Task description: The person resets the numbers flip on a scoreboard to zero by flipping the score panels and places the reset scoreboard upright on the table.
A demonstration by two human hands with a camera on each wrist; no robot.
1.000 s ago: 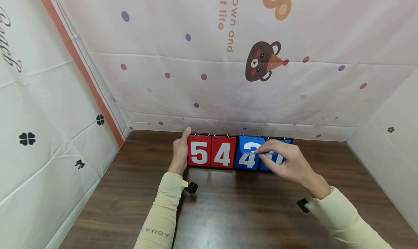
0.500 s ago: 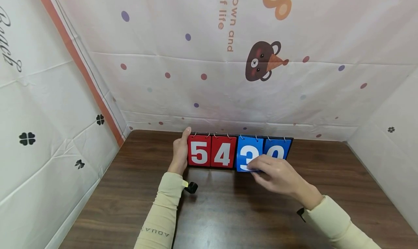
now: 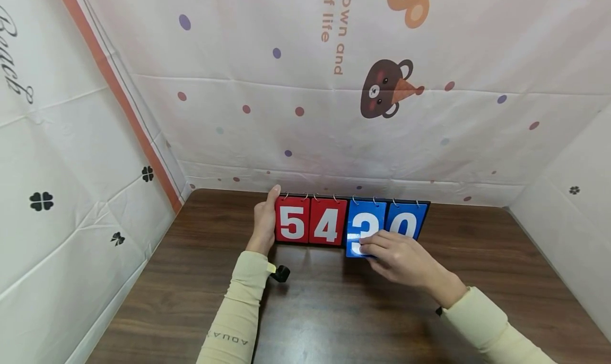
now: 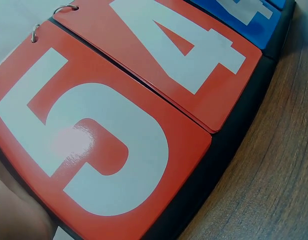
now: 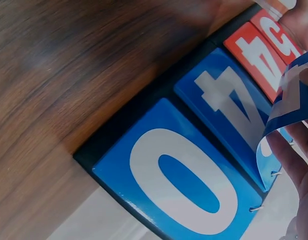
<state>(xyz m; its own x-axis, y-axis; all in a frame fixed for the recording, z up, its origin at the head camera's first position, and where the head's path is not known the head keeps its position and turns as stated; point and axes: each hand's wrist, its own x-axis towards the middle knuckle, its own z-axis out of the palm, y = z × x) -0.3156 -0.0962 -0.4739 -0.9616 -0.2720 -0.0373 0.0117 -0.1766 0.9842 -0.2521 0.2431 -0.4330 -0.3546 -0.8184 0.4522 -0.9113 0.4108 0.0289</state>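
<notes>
A flip scoreboard (image 3: 345,242) with ring-bound number cards stands near the back of the table. My left hand (image 3: 262,226) grips its left end, the thumb up along the edge beside the red 5 card (image 3: 292,221); its other fingers are hidden behind. To the right hang a red 4 card (image 3: 327,222), a blue 3 card (image 3: 354,213) and a blue 0 card (image 3: 420,213). My right hand (image 3: 406,258) pinches the 3 card by its lower right edge. In the right wrist view that card bends away, and a blue 4 card (image 5: 221,90) shows beneath.
The scoreboard rests on a dark wood-grain table (image 3: 315,311). Printed cloth walls (image 3: 229,136) rise behind it and at both sides. A small black camera (image 3: 280,274) is on the left wrist.
My right hand has brought the blue 3 card down from a half-raised position over the blue 4, then slightly outward at its bottom. The left hand has kept its grip.
</notes>
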